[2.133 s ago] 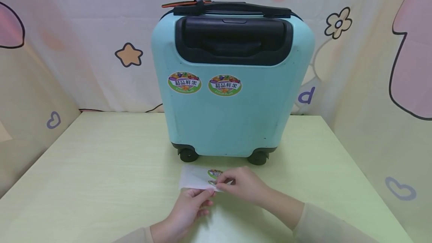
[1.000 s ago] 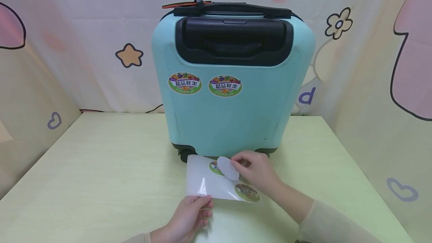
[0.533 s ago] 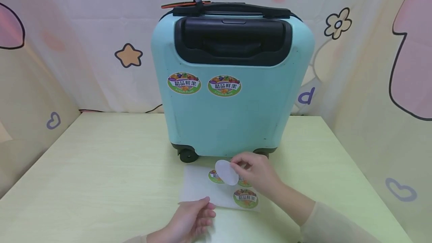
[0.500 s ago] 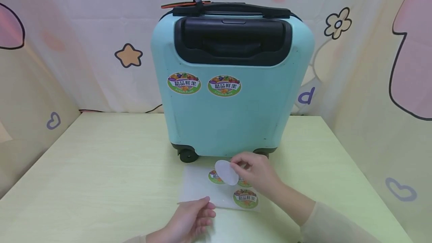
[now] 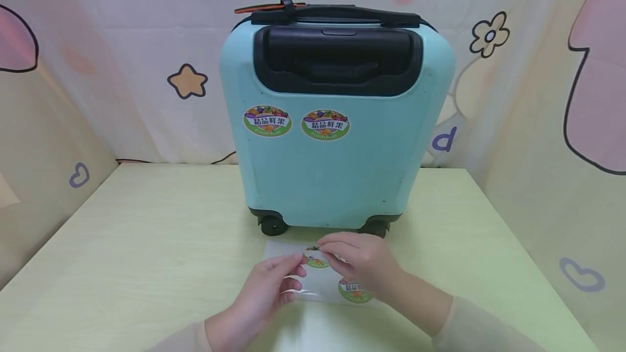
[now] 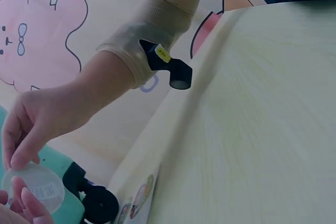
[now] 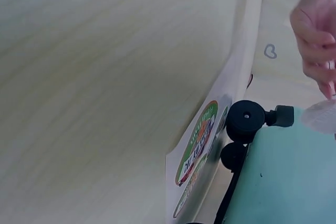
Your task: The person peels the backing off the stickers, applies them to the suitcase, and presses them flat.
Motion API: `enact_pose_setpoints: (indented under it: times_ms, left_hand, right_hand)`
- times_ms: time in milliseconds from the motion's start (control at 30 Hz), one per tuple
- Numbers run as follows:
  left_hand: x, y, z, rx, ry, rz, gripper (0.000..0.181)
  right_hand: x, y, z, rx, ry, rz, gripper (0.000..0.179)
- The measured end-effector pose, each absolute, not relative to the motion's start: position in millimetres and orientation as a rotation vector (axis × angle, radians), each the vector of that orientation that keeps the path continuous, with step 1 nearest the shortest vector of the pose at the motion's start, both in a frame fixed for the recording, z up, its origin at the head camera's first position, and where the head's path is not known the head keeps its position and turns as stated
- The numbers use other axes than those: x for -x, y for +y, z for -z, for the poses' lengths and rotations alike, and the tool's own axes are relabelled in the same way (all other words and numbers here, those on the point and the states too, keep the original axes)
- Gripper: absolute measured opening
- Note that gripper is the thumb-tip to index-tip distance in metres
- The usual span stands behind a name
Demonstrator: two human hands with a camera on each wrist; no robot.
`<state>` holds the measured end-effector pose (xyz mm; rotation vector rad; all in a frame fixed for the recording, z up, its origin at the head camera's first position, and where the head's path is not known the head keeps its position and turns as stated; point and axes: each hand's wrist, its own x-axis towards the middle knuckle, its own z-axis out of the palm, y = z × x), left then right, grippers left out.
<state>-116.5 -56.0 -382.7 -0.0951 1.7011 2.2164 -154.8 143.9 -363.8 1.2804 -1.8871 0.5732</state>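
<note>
Both hands meet over the sticker sheet, which lies on the table in front of the suitcase. My right hand pinches an oval sticker by its edge; the pale back shows in the left wrist view. My left hand has thumb and index finger together at the sticker's opposite edge, gripping it, with the other fingers loosely bent. On the sheet, a printed fruit sticker shows at the lower right, partly behind the right hand. Two matching stickers, the left one and the right one, are on the suitcase shell.
The light blue suitcase stands upright at the back of the pale table, on black wheels. A black handle with an orange-edged tag tops it. Patterned cloth hangs behind and along the sides.
The right hand peeled a sticker off the sheet and lifted it, then shifted slightly left. The left hand let go of the sheet's edge and came up to the sticker. The sheet lies flat again.
</note>
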Motion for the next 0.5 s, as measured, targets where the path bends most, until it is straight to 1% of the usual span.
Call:
enact_pose_setpoints:
  times_ms: [67, 167, 333, 500]
  left_hand:
    - [117.6, -54.5, 379.8, 0.093, 1.709, -2.228, 0.028]
    - [118.6, -52.8, 376.3, 0.097, 1.712, -2.243, 0.025]
    - [119.5, -52.2, 375.6, 0.095, 1.770, -2.236, 0.022]
    - [122.7, -52.9, 374.9, 0.025, 1.951, -2.175, 0.025]
  right_hand:
    - [153.9, 142.7, 363.4, -1.306, -1.843, -0.507, 0.026]
    - [153.1, 142.3, 363.0, -1.330, -1.798, -0.457, 0.027]
    - [154.2, 143.3, 364.1, -1.368, -1.741, -0.420, 0.025]
    - [155.7, 145.3, 364.3, -1.411, -1.724, -0.448, 0.020]
